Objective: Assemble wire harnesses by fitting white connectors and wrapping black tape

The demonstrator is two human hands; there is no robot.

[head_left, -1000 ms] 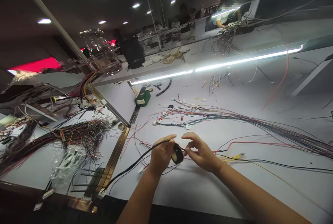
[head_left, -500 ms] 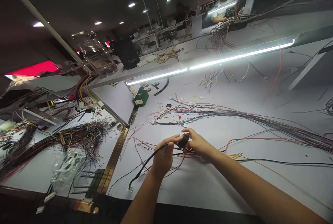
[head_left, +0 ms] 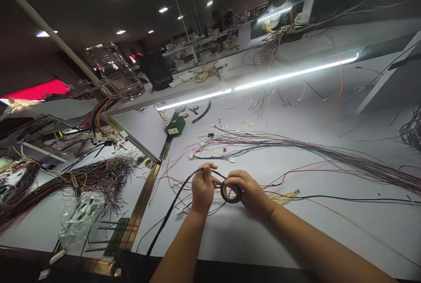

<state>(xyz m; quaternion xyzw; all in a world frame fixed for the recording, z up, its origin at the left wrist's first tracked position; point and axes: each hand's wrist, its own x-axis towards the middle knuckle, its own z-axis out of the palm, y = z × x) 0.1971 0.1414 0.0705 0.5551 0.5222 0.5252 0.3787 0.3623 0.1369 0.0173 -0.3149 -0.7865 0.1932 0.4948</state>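
Note:
My left hand (head_left: pixel 202 188) is closed, pinching a black wrapped cable (head_left: pixel 174 204) that runs down to the bench's front edge. Just to its right, my right hand (head_left: pixel 248 191) grips a small roll of black tape (head_left: pixel 231 193), held close against the cable. Both hands hover low over the white bench (head_left: pixel 250 234), with thin red, black and yellow wires (head_left: pixel 286 195) lying under and around them.
A long bundle of coloured wires (head_left: pixel 312 151) crosses the bench to the right. A green box (head_left: pixel 175 126) sits at the back by a light strip (head_left: pixel 263 82). Wire heaps (head_left: pixel 75 177) and a plastic bag (head_left: pixel 77 217) lie left of a brass rail (head_left: pixel 138 213). A person works far behind.
The right hand has turned the tape roll round the cable, from above it to beside it, face up. The left hand shifted its pinch slightly higher along the cable.

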